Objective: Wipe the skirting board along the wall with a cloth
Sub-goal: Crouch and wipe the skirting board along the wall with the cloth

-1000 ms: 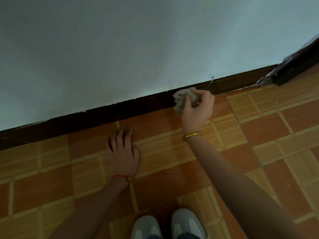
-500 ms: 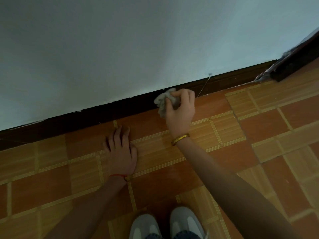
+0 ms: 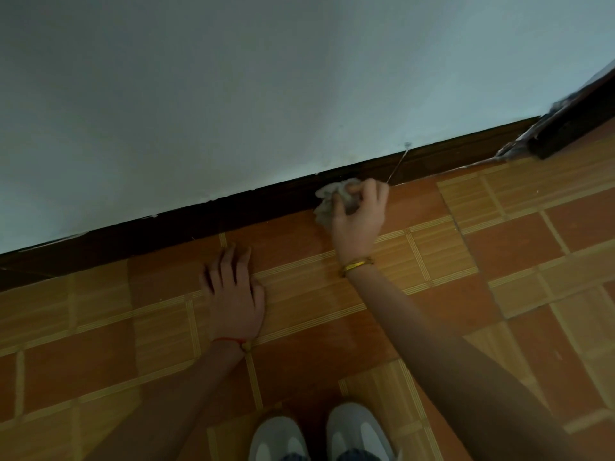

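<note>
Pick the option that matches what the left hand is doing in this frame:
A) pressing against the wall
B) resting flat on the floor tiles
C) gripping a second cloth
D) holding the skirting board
B: the left hand lies palm-down with fingers spread on the floor tiles, short of the skirting board, while the right hand holds the cloth against that board.

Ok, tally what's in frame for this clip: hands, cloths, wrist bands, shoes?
Hands: 2, left hand and right hand
Cloth: 1
Wrist bands: 2, red string and gold bangle
Shoes: 2, and
Total: 7
</note>
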The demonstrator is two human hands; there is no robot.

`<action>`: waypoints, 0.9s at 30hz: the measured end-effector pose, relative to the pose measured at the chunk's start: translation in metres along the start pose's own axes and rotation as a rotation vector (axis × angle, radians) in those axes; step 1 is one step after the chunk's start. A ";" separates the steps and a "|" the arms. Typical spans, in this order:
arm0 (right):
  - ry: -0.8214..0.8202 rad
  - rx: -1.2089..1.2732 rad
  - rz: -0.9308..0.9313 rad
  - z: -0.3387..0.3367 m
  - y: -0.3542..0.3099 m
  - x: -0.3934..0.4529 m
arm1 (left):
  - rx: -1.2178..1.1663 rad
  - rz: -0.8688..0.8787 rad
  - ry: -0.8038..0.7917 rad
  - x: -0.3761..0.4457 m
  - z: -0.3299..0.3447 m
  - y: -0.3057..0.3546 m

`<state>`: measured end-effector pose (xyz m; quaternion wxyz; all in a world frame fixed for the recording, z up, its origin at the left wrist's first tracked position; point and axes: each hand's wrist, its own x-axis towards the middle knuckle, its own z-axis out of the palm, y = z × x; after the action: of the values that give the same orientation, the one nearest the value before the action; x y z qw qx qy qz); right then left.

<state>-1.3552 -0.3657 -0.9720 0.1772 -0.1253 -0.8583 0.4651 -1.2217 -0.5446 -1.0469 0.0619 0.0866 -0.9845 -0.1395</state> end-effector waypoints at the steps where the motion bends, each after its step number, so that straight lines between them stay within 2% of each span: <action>1: -0.035 0.001 -0.030 0.002 0.000 -0.004 | 0.000 0.003 0.001 0.000 0.000 0.000; 5: -0.048 -0.045 -0.071 -0.002 0.010 0.003 | -0.010 0.003 -0.013 0.000 -0.003 0.001; 9: 0.152 -0.115 0.176 -0.023 0.031 0.039 | -0.006 0.007 -0.022 0.000 -0.004 0.002; 11: 0.170 -0.130 0.213 -0.032 0.038 0.056 | -0.006 0.003 -0.028 0.000 -0.004 0.001; 14: 0.100 -0.135 0.170 -0.025 0.035 0.048 | -0.008 -0.010 -0.038 0.000 -0.003 0.001; 19: -0.107 -0.068 0.050 0.013 0.017 -0.005 | -0.010 -0.008 -0.028 0.000 -0.004 0.001; 22: -0.132 -0.023 0.007 0.013 0.012 -0.008 | -0.015 -0.007 -0.029 0.000 -0.004 0.001; 24: -0.063 -0.004 0.001 0.005 0.011 -0.001 | -0.021 -0.011 -0.027 0.000 -0.003 0.001; 27: 0.175 0.086 0.105 -0.006 0.003 0.015 | -0.024 -0.010 -0.024 0.001 -0.004 0.001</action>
<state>-1.3657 -0.3537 -0.9684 0.2320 -0.2024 -0.8110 0.4975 -1.2223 -0.5452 -1.0430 0.0503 0.0890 -0.9830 -0.1526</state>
